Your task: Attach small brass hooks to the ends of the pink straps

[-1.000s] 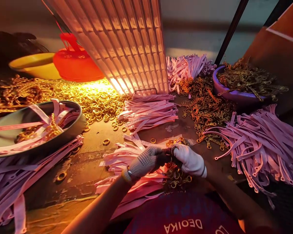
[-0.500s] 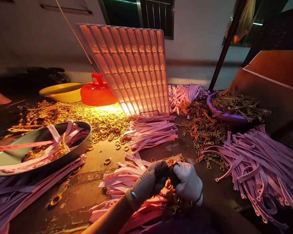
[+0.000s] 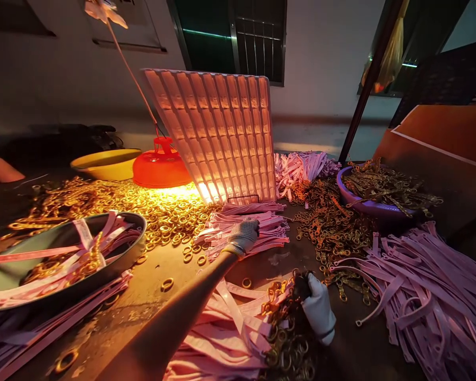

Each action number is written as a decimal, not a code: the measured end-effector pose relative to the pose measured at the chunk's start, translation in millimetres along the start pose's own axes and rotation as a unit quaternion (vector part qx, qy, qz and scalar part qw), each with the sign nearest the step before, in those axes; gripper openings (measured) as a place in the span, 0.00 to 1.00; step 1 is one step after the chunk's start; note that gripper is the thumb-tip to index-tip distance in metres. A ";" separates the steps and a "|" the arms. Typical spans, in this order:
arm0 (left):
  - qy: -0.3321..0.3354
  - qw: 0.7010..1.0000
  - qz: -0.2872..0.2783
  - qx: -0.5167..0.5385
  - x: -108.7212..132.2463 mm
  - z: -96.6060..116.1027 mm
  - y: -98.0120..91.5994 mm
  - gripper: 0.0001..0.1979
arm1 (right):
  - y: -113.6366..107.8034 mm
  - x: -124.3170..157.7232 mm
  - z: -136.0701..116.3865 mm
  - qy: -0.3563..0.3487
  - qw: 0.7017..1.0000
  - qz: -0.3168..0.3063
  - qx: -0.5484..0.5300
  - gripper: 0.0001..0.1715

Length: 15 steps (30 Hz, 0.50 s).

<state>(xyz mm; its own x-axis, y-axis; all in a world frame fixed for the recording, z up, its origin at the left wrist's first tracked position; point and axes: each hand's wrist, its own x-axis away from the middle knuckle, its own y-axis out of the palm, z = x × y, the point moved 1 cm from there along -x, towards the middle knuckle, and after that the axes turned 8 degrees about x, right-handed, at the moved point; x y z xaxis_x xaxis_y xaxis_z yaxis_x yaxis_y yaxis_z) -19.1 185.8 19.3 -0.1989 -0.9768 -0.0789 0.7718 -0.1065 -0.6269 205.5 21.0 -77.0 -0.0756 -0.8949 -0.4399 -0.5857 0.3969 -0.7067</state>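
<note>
While our left hand (image 3: 244,236) reaches out at twelve o'clock in its dotted glove, its fingers curl down onto the stack of pink strips (image 3: 257,226) lying in front of the ribbed white panel (image 3: 222,135), touching the top ones; we cannot tell whether they have closed on any. Our right hand (image 3: 318,312) sits close to us at about five o'clock in a white glove, fingers clenched around something dark that we cannot make out, just above the heap of brass rings (image 3: 287,344) and beside more pink strips spread at six o'clock. At ten o'clock a round metal pan (image 3: 137,241) holds strips and rings. The red lamp (image 3: 161,166) glows at eleven o'clock over loose gold rings (image 3: 154,203). At two o'clock a purple bowl (image 3: 351,198) carries dark metal clasps, with a large pile of strips (image 3: 424,286) at three o'clock.
</note>
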 end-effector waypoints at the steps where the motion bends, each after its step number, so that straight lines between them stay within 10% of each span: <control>1: -0.015 0.999 -0.001 -0.046 -10.2 -7.2 -3.7 0.12 | 3.0 1.1 4.6 -0.003 1.000 0.002 -0.004 0.15; 15: -0.025 0.976 -0.080 -0.200 34.7 -54.2 30.0 0.12 | 9.8 4.2 4.5 -0.037 0.995 -0.032 -0.087 0.19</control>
<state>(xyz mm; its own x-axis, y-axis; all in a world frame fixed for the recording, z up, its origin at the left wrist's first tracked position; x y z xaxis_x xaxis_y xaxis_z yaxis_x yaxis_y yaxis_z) -35.6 158.8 -44.3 -0.2605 -0.9624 0.0774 0.4335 -0.1882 -0.8813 203.1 22.1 -88.3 0.0227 -0.8973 -0.4408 -0.7183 0.2920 -0.6315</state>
